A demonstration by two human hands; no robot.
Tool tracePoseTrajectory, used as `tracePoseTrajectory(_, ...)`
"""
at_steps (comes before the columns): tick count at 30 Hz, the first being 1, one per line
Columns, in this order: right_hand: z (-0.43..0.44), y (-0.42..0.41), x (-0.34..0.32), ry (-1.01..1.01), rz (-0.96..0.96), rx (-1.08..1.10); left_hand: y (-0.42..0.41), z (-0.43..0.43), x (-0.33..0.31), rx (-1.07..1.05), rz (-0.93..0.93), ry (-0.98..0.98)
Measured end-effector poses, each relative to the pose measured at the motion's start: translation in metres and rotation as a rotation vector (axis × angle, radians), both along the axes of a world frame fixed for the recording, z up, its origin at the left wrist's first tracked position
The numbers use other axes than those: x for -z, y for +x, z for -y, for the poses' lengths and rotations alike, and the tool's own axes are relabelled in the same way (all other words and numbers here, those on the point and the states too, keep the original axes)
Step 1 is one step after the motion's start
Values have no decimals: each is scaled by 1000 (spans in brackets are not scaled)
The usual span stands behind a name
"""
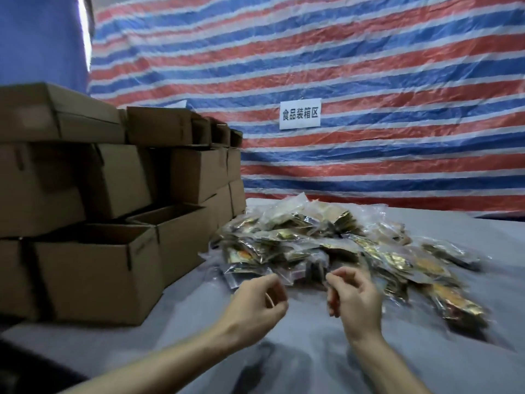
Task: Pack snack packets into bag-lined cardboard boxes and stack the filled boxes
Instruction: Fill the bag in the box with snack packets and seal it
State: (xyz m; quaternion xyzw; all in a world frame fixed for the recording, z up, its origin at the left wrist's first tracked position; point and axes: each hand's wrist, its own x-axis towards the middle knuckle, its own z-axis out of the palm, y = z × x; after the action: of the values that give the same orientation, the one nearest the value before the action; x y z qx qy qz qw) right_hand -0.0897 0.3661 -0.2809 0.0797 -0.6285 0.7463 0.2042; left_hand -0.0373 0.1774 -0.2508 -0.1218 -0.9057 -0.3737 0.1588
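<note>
1. L hand: bare forearm in from bottom-left, held over table. Fingers loosely curled, thumb near index, narrow gap. Nothing seen in grip; edges blurred.
2. R hand: bare forearm in from bottom-centre, held just beside L hand, apart from it. Fingers loosely curled inward, narrow gap. Nothing seen in grip; blurred.
3. Packets: loose heap, clear and gold-foil, on table centre-right, just beyond both hands. Near edge of heap lies between and ahead of fingertips; cannot tell if either hand touches it. Heap spreads right and toward cam. Print unreadable.
4. Open box: brown cardboard, flaps up, on table at left, nearest cam. Inside dark; lining and contents not visible.
5. 2nd open box: same type, just behind and right of item 4, touching it. Inside dark.
6. Closed boxes: same cardboard, stacked in tiers behind and above items 4 and 5, running back along table's left side to tarp. Far end of stack sits near heap's left-rear edge.
7. Table: grey cloth cover, wrinkled.
8. Tarp: red/white/blue stripes, hung as back wall.
9. Sign: white sheet w/ black characters, on tarp above heap.
10. Blue panel: top-left, behind stack.
</note>
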Motion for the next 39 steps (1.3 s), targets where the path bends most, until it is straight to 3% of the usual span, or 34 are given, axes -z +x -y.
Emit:
tracePoseTrajectory(5,11,7,26,135,-102,-30,9,69,17,-129,-163,-138)
tracePoseTrajectory(11,10,9,27,190,-88,-78,14,133,-17,-591,-487,-519)
tracePoseTrajectory(16,6,6,32,205,-101,-81,14,170,-39,-910,-276,-678)
tracePoseTrajectory(22,5,8,32,215,-112,-95,18,175,-45,-869,-195,-671)
tracePoseTrajectory(33,1,14,28,214,-104,-108,47,134,-48,-767,-314,-633)
tracePoseTrajectory(39,0,17,26,234,-115,-100,79,86,-46,-597,-359,-649)
